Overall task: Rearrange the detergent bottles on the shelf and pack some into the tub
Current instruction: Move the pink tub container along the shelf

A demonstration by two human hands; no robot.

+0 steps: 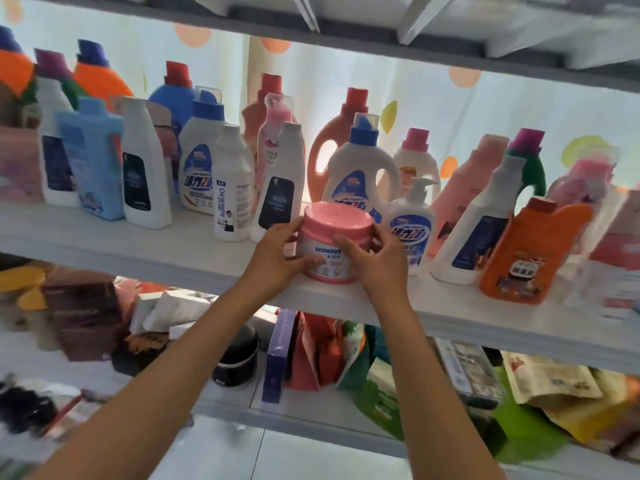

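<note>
Both hands, left hand [277, 252] and right hand [374, 258], gripping pink jar [334, 242] labelled "seaways", at shelf [138, 244] front edge, "Oil enemy" bottle [231, 188] left, bare shelf between.

Behind the shelving hangs a pale curtain [433, 109] dotted with orange and yellow spots, daylight glowing through it. A white shelf board [138, 247] runs across, another shelf's underside [381, 26] overhead, and a cluttered lower shelf [311, 420] sits below.
</note>
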